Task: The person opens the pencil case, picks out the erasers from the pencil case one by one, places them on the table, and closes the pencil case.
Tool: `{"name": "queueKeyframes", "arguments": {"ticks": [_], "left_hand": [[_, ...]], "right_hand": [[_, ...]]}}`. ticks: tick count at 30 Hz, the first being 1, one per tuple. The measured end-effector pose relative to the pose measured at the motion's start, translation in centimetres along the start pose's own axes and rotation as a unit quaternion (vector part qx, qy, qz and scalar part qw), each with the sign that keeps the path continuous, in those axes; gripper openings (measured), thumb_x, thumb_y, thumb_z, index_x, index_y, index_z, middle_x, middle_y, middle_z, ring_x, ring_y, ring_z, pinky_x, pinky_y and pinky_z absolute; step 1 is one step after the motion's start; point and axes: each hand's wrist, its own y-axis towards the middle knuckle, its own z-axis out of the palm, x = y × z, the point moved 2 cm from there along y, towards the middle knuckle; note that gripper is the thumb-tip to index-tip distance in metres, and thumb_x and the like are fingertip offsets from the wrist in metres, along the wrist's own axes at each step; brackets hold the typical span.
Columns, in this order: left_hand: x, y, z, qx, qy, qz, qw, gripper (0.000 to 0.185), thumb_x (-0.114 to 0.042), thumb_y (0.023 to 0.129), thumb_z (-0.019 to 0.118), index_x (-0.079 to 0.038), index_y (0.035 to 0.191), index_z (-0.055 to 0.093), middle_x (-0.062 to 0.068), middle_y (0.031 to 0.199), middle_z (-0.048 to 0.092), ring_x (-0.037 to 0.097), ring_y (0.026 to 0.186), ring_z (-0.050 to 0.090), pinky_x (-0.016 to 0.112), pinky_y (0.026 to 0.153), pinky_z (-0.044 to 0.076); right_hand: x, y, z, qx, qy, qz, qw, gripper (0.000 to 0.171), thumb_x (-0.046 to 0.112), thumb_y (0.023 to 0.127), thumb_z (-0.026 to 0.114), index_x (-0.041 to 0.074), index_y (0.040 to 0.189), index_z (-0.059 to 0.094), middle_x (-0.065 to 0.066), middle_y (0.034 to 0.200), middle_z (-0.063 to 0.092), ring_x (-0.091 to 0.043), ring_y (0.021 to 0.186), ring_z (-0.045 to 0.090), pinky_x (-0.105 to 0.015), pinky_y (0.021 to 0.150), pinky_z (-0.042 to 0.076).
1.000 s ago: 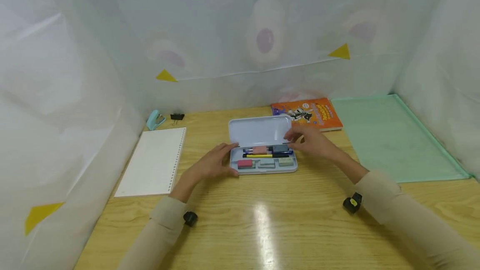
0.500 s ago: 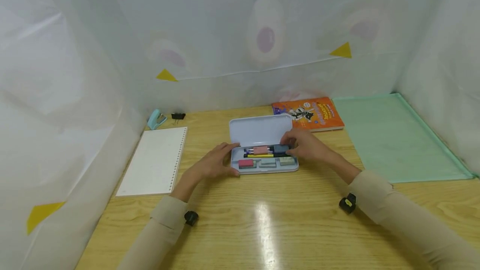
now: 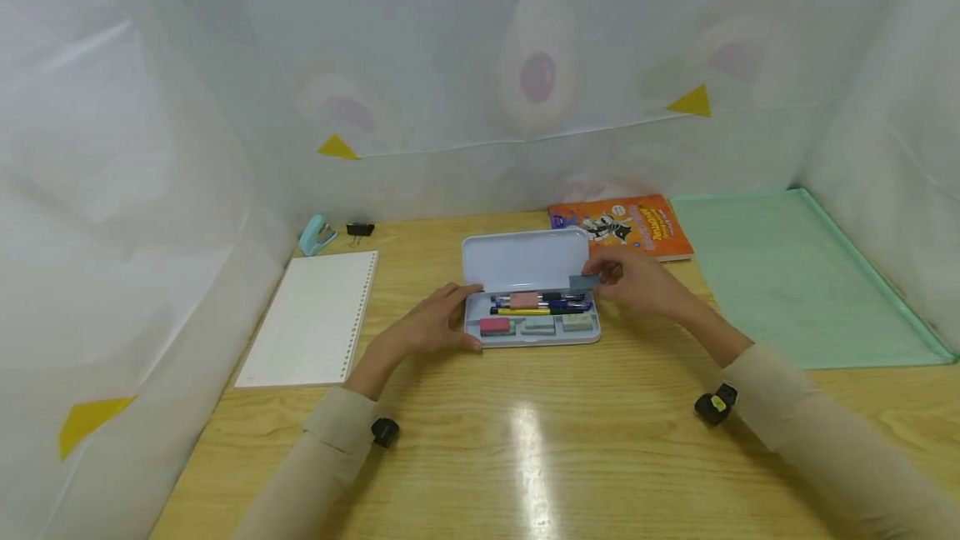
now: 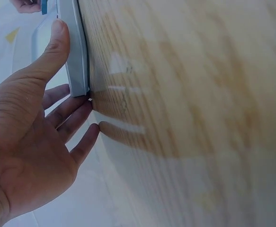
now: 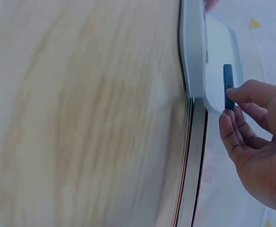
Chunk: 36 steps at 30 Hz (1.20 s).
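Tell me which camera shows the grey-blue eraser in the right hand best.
The head view: the grey-blue eraser shows its flat face, pinched by the right hand above the open pencil case. The right wrist view shows it edge-on; the left wrist view catches only a sliver.

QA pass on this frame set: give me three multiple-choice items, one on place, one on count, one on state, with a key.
1. Where does the orange book lie?
A. behind and to the right of the pencil case
B. on the white notepad
C. inside the case

2. How many erasers lie in the front row of the case?
A. one
B. three
C. five

3. What is the right hand doing?
A. resting flat on the table
B. pinching a small blue-grey eraser above the case
C. gripping the stapler

Key: 1 A, the head view shows the book at the back of the table, beside the open lid. 2 B, a pink one and two greyish ones sit side by side. 3 B, head and right wrist views show the fingers pinching the piece, while the left hand touches the case's left end.
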Motion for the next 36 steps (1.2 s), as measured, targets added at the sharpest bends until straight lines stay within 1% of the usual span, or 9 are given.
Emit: {"name": "queueKeyframes", "arguments": {"ticks": [4, 7, 9, 15, 20, 25, 28, 31, 36], "left_hand": [[-0.1, 0.0, 0.0, -0.001, 0.002, 0.001, 1.0000, 0.097, -0.046, 0.086, 0.085, -0.021, 0.164, 0.032, 0.008, 0.153, 0.043, 0.028, 0.145, 0.040, 0.049, 0.122, 0.033], [0.0, 0.0, 0.0, 0.001, 0.006, 0.002, 1.0000, 0.097, -0.047, 0.087, 0.084, -0.022, 0.164, 0.031, 0.008, 0.154, 0.042, 0.029, 0.146, 0.039, 0.049, 0.122, 0.033], [0.1, 0.0, 0.0, 0.003, 0.008, 0.003, 1.0000, 0.097, -0.047, 0.087, 0.083, -0.022, 0.164, 0.030, 0.008, 0.154, 0.042, 0.029, 0.146, 0.039, 0.049, 0.122, 0.033], [0.2, 0.1, -0.1, 0.005, 0.011, 0.008, 0.9999, 0.097, -0.048, 0.088, 0.082, -0.023, 0.165, 0.029, 0.009, 0.154, 0.042, 0.029, 0.145, 0.039, 0.049, 0.122, 0.033], [0.1, 0.1, -0.1, 0.010, 0.010, 0.010, 0.9998, 0.097, -0.048, 0.088, 0.082, -0.023, 0.165, 0.029, 0.009, 0.154, 0.041, 0.030, 0.145, 0.039, 0.050, 0.122, 0.033], [-0.1, 0.2, 0.0, 0.013, 0.011, 0.007, 0.9998, 0.097, -0.048, 0.088, 0.082, -0.023, 0.165, 0.028, 0.009, 0.155, 0.040, 0.030, 0.146, 0.039, 0.050, 0.122, 0.033], [-0.2, 0.2, 0.0, 0.013, 0.011, 0.006, 0.9998, 0.097, -0.048, 0.088, 0.082, -0.022, 0.165, 0.028, 0.009, 0.155, 0.041, 0.030, 0.145, 0.039, 0.050, 0.122, 0.033], [-0.3, 0.1, -0.1, 0.012, 0.015, 0.005, 0.9998, 0.097, -0.048, 0.088, 0.082, -0.023, 0.165, 0.028, 0.009, 0.154, 0.041, 0.030, 0.145, 0.040, 0.050, 0.121, 0.034], [-0.3, 0.1, -0.3, 0.016, 0.018, 0.003, 0.9997, 0.096, -0.048, 0.089, 0.081, -0.023, 0.165, 0.028, 0.009, 0.154, 0.041, 0.030, 0.145, 0.039, 0.050, 0.121, 0.034]], "right_hand": [[-1.0, -0.5, -1.7, -0.013, 0.008, 0.009, 1.000, 0.022, 0.000, 0.092, 0.074, 0.007, 0.113, 0.074, -0.009, 0.109, 0.068, -0.025, 0.094, 0.061, -0.030, 0.081, 0.053], [-1.7, -1.0, -2.5, -0.021, 0.010, 0.016, 1.000, 0.021, 0.002, 0.094, 0.074, 0.007, 0.114, 0.074, -0.010, 0.110, 0.069, -0.024, 0.095, 0.062, -0.026, 0.080, 0.053], [-2.1, -1.2, -2.8, -0.023, 0.006, 0.014, 1.000, 0.021, 0.001, 0.094, 0.074, 0.005, 0.114, 0.073, -0.011, 0.110, 0.069, -0.023, 0.094, 0.062, -0.025, 0.078, 0.052], [-3.2, -1.2, -2.8, -0.007, -0.031, 0.002, 0.999, 0.017, -0.005, 0.090, 0.075, 0.003, 0.105, 0.076, -0.010, 0.098, 0.070, -0.020, 0.081, 0.061, -0.027, 0.067, 0.052], [-3.7, -1.2, -3.0, 0.004, -0.037, 0.010, 0.999, 0.018, -0.004, 0.091, 0.075, 0.003, 0.107, 0.076, -0.010, 0.097, 0.069, -0.021, 0.083, 0.061, -0.028, 0.069, 0.051], [-3.5, -1.5, -3.3, 0.002, -0.031, 0.030, 0.999, 0.018, 0.003, 0.094, 0.075, 0.001, 0.111, 0.075, -0.011, 0.102, 0.070, -0.023, 0.089, 0.062, -0.030, 0.073, 0.053], [-3.0, -1.6, -3.6, -0.005, -0.034, 0.029, 0.999, 0.020, 0.007, 0.095, 0.075, 0.001, 0.114, 0.074, -0.012, 0.106, 0.071, -0.024, 0.093, 0.063, -0.032, 0.078, 0.053], [-2.3, -1.3, -3.6, -0.011, -0.040, 0.017, 0.999, 0.021, 0.008, 0.096, 0.075, 0.002, 0.116, 0.074, -0.010, 0.106, 0.072, -0.024, 0.095, 0.065, -0.034, 0.081, 0.054], [-0.8, -0.2, -2.3, -0.007, -0.027, -0.030, 0.999, 0.020, 0.001, 0.094, 0.074, 0.001, 0.114, 0.075, -0.011, 0.104, 0.073, -0.023, 0.092, 0.068, -0.030, 0.081, 0.057]]}}
